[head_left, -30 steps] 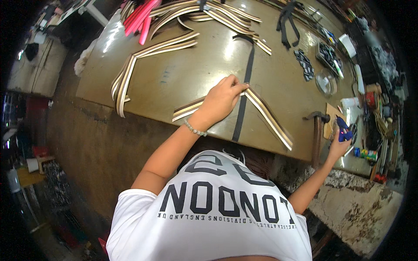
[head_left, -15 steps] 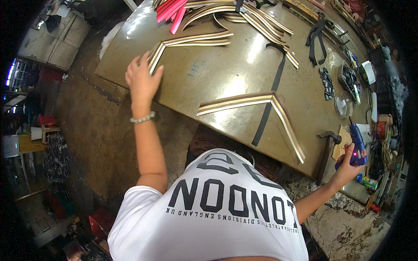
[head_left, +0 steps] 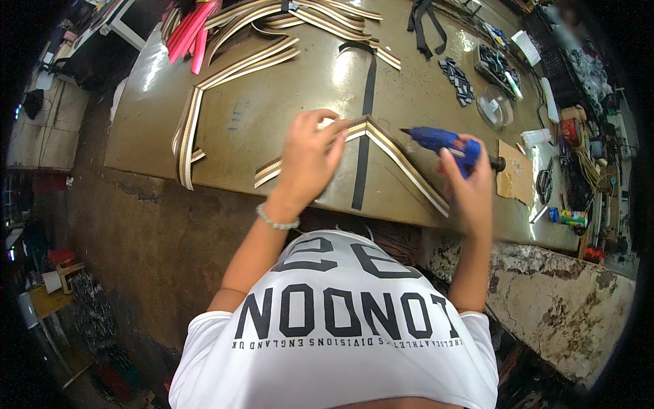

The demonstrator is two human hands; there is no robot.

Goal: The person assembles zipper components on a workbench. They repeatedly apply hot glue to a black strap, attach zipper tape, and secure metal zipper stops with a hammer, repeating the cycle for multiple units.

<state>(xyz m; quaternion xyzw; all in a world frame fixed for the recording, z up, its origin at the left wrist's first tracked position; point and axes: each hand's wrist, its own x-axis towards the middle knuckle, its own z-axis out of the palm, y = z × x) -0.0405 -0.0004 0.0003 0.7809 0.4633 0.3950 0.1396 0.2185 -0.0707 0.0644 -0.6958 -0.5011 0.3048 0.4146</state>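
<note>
My left hand point(head_left: 310, 153) is at the left arm of a bent striped webbing strap point(head_left: 405, 165), its fingers and thumb closing on the band near the bend. The strap is brown, cream and white, an upside-down V lying across a straight black strip point(head_left: 361, 174). Part of its left arm is hidden by my hand. In my right hand point(head_left: 473, 184), slightly blurred, is a blue glue gun point(head_left: 443, 142) with its dark nozzle pointing left, just right of the bend. Another bent striped strap point(head_left: 189, 129) lies at the table's left, one end hanging over the edge.
More striped straps point(head_left: 245, 20) and pink strips point(head_left: 194, 34) are heaped at the far side of the table point(head_left: 272, 88). To the right are black straps point(head_left: 426, 31), small black pieces point(head_left: 456, 82), a filled tray point(head_left: 497, 71), a clear round dish point(head_left: 494, 105) and cardboard point(head_left: 514, 174).
My left hand has moved right from the far-left strap to the middle one. My right hand has brought the glue gun from the right edge in beside the bend. The view has shifted right.
</note>
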